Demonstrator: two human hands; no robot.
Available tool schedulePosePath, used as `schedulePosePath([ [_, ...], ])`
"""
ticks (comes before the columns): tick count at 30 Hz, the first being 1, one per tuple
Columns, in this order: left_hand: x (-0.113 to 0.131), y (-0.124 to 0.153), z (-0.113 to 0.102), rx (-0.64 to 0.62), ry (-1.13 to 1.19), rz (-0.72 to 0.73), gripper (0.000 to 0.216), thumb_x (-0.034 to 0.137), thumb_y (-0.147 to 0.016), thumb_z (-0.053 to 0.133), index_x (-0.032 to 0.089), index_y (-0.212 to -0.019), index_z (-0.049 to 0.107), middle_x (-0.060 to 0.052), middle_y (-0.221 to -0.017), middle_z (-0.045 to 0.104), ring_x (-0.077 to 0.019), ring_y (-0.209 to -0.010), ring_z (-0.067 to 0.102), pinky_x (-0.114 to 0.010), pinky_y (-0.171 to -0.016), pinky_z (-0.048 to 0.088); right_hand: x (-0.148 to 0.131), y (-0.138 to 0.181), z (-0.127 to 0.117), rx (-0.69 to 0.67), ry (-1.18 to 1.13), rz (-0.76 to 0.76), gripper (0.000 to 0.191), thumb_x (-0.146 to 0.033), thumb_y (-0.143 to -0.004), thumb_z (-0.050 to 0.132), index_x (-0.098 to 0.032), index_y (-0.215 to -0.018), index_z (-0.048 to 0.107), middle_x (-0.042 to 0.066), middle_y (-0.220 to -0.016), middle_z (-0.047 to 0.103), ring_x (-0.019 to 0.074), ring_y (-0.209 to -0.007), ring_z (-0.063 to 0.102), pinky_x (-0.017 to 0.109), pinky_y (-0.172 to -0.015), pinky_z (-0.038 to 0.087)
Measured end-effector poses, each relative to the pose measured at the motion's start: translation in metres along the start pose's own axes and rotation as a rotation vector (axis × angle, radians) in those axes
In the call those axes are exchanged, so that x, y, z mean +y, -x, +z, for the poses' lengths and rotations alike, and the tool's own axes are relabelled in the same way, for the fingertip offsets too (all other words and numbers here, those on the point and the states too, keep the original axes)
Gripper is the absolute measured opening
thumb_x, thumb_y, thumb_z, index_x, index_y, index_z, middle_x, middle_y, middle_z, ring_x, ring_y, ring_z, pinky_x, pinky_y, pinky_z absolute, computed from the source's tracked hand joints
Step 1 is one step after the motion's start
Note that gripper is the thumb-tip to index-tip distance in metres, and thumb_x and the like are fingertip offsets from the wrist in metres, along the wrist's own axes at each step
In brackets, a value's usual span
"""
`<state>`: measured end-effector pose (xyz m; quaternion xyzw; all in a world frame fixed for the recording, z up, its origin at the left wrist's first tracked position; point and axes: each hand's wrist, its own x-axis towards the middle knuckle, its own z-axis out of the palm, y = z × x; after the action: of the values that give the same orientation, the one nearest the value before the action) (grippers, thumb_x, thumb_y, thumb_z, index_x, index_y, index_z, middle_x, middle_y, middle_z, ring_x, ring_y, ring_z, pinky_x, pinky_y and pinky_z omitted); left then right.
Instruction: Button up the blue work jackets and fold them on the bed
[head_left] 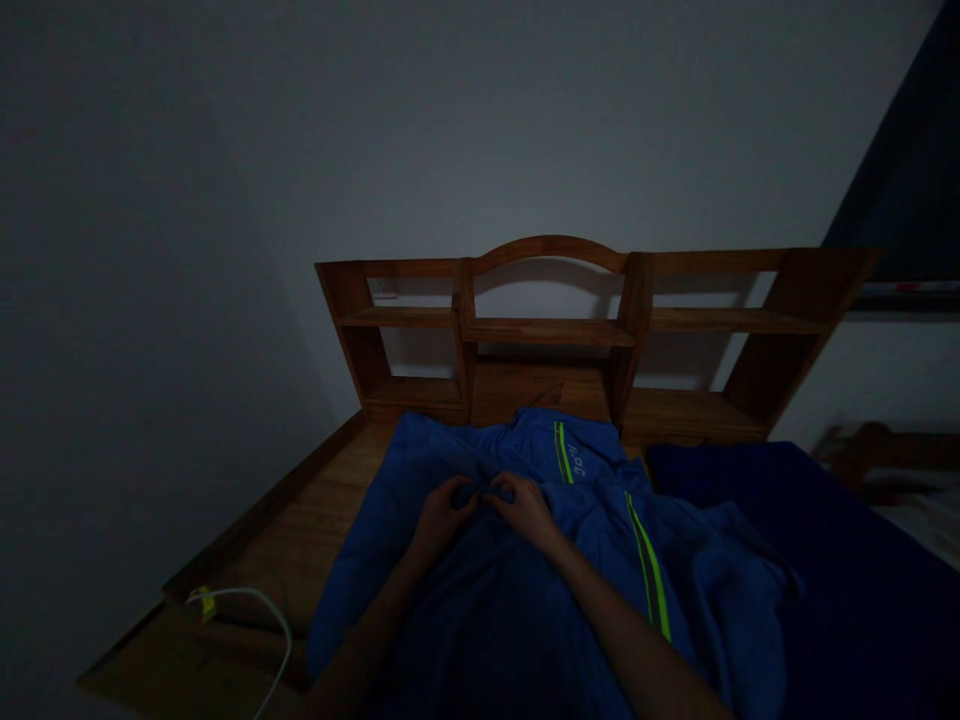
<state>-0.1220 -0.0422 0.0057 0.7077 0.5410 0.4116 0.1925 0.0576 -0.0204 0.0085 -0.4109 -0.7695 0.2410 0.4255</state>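
A blue work jacket (600,545) with yellow-green and grey stripes and pale lettering lies spread over the bed boards in dim light. Near the middle of the garment, my left hand (444,508) pinches its cloth between thumb and forefinger. My right hand (523,508) does the same just beside it, and the fingertips of both hands almost meet. Whatever small part of the jacket sits between the fingertips is too dark to make out.
Behind the jacket stands a wooden headboard with shelves (547,332) against the wall. A dark blue mattress (840,590) lies to the right. At the lower left a white cable (277,612) with a yellow tag curves over the wooden boards (322,500).
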Motion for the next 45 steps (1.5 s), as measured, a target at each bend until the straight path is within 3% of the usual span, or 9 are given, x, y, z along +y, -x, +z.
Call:
schedulePosePath([
  [9, -0.002, 0.002, 0.004, 0.026, -0.044, 0.062, 0.022, 0.031, -0.080, 0.052, 0.019, -0.097, 0.058, -0.001, -0.094, 0.064, -0.0153, -0.087, 0.059, -0.025, -0.078, 0.044, 0.000, -0.001, 0.000, -0.086, -0.070, 0.000, 0.019, -0.035, -0.078, 0.061, -0.020, -0.090, 0.065, 0.000, -0.082, 0.065, 0.0140, -0.078, 0.060, 0.023, -0.070, 0.041],
  [24, 0.004, 0.002, -0.002, 0.033, -0.038, 0.038, 0.024, 0.029, -0.078, 0.054, 0.019, -0.099, 0.061, -0.001, -0.097, 0.065, -0.0149, -0.089, 0.060, -0.025, -0.081, 0.045, 0.000, 0.000, 0.001, -0.062, -0.114, 0.016, 0.017, -0.032, -0.078, 0.060, -0.019, -0.088, 0.065, 0.000, -0.075, 0.064, 0.0133, -0.070, 0.058, 0.023, -0.064, 0.041],
  [32, 0.005, 0.002, -0.002, 0.031, -0.042, 0.019, 0.025, 0.031, -0.079, 0.052, 0.019, -0.099, 0.060, -0.001, -0.098, 0.064, -0.0160, -0.091, 0.059, -0.026, -0.083, 0.044, 0.001, 0.001, 0.002, -0.043, -0.147, -0.006, 0.020, -0.036, -0.079, 0.059, -0.021, -0.090, 0.065, 0.000, -0.087, 0.066, 0.0153, -0.084, 0.060, 0.025, -0.076, 0.043],
  [45, 0.015, 0.005, -0.005, 0.019, 0.012, 0.020, 0.028, 0.042, -0.083, 0.050, 0.021, -0.097, 0.061, -0.001, -0.097, 0.065, -0.0159, -0.090, 0.059, -0.026, -0.081, 0.045, 0.002, 0.000, 0.001, -0.003, -0.166, -0.008, 0.023, -0.040, -0.081, 0.057, -0.022, -0.093, 0.063, 0.001, -0.087, 0.065, 0.0158, -0.086, 0.060, 0.027, -0.078, 0.043],
])
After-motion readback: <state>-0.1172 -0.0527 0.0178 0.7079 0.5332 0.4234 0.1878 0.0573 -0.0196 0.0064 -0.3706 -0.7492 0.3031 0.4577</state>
